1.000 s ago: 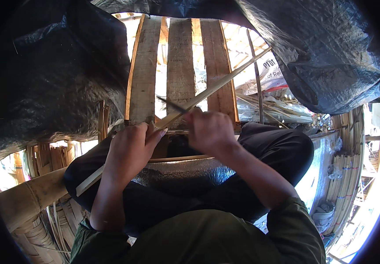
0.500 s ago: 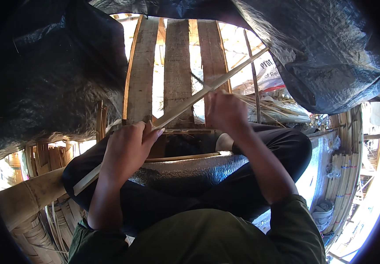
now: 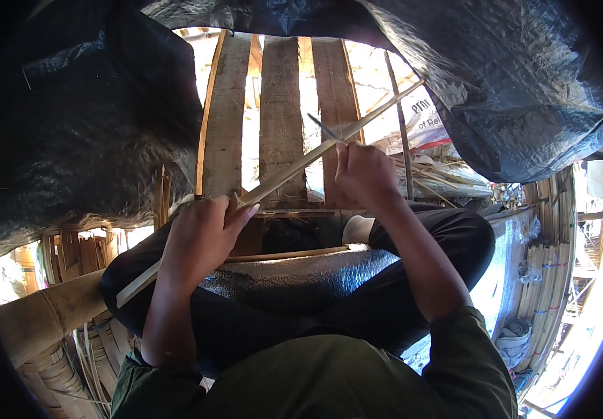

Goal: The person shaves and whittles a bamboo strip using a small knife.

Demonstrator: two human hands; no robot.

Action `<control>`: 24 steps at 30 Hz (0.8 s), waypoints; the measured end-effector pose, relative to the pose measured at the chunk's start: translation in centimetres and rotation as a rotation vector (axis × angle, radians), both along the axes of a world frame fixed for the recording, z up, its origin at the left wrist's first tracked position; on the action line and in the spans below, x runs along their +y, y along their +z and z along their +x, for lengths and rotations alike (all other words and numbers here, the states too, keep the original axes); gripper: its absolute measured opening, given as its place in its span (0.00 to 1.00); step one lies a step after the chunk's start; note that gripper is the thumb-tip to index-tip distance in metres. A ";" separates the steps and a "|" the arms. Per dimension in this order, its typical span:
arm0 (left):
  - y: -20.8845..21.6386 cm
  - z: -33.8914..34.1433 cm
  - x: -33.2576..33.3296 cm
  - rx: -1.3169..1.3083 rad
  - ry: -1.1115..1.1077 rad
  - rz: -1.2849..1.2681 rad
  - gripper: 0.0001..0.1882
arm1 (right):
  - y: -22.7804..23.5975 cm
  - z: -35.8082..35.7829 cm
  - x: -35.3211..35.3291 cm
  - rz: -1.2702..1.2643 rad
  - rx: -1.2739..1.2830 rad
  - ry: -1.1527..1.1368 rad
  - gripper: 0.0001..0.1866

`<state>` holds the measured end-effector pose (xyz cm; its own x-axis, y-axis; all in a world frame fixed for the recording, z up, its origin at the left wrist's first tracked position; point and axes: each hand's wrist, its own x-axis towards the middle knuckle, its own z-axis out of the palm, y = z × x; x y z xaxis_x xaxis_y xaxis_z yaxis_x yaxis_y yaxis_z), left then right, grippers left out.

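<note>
A long pale bamboo strip runs slantwise from beside my left thigh up to the far right. My left hand is closed round it near its lower part, the thumb lying along the strip. Beyond it, my right hand is closed on a knife, its handle hidden in my fist. The thin dark blade crosses the strip's upper half and points to the far left. Blade and strip appear to touch.
Three wooden planks with bright gaps stand ahead. Dark plastic sheeting hangs at left and overhead. A thick bamboo pole lies at my left, with woven bamboo below. Bundled strips and a crumpled grey cloth are at right.
My right hand has shifted slightly to the right with the knife, and the blade shows more plainly. My left hand and the strip stay almost in place.
</note>
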<state>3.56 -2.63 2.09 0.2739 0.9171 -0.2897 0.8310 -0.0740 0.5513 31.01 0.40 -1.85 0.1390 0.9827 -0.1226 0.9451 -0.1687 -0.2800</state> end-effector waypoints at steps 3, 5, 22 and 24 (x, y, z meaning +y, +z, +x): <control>-0.2 -0.1 0.0 0.029 -0.031 0.052 0.23 | 0.0 -2.6 -2.3 -0.025 0.035 0.138 0.23; -0.1 -0.1 -0.1 0.020 -0.027 0.053 0.23 | 1.1 -4.1 -3.8 0.005 0.052 0.214 0.24; 0.2 -0.4 -0.2 0.016 -0.022 0.041 0.21 | 0.8 -0.7 -0.5 -0.066 0.011 0.063 0.24; 0.4 -0.2 -0.1 0.005 -0.020 0.015 0.23 | 0.3 0.2 0.3 -0.064 -0.015 -0.047 0.23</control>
